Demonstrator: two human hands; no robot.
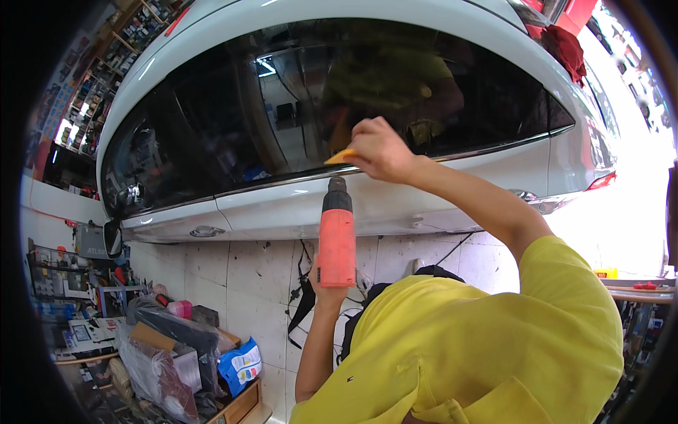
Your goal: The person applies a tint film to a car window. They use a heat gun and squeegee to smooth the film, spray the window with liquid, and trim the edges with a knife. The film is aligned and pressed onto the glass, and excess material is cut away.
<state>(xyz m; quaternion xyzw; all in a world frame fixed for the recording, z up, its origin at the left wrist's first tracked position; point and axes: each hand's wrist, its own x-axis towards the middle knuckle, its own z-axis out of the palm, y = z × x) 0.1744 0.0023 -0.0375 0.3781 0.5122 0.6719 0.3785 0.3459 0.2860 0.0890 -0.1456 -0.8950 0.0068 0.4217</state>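
With fingers clamped, grips gun [337,240] in left hand [327,292] below window [374,85], presumably for heating; pinches scraper [339,157] in right hand [382,150] at window's edge.

Orange scraper [340,157] near heat gun [337,244]

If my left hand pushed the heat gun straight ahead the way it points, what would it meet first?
The heat gun in your left hand would likely meet the chrome window trim first, though depth near the yellow scraper is unclear.

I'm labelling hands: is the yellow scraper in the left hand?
No, the right hand holds the scraper, the left hand a heat gun.
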